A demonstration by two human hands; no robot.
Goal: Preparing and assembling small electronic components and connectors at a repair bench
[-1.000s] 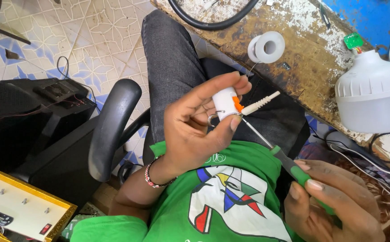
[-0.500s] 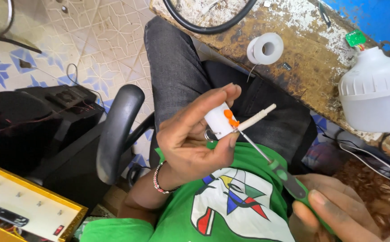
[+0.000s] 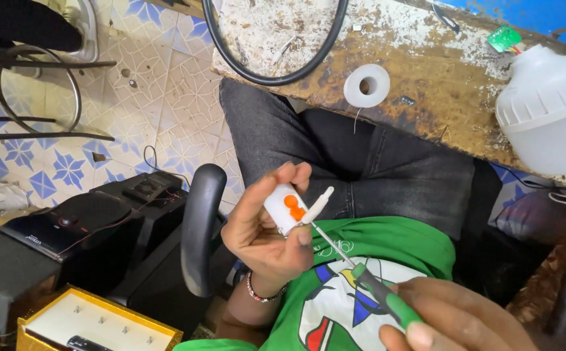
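Observation:
My left hand [image 3: 263,234] grips a small white plastic device [image 3: 284,209] with two orange buttons and a white stalk sticking out toward the right. My right hand [image 3: 455,318], low at the right edge of the view, holds a green-handled screwdriver [image 3: 377,292]. Its thin metal shaft runs up and left, and the tip touches the lower edge of the white device. Both hands hover over my lap, above a green printed shirt and dark grey trousers.
A worn wooden bench [image 3: 426,71] spans the top, bearing a white tape roll [image 3: 367,85], a black cable loop [image 3: 276,65], a large white lamp housing [image 3: 549,110] and a small green circuit board [image 3: 505,38]. Black chair armrest [image 3: 199,227], black speakers [image 3: 68,227] and a yellow-edged box [image 3: 94,322] lie left.
The view has shifted down and left. My left hand turned the white device so its orange buttons face up, and the screwdriver tip stays against it.

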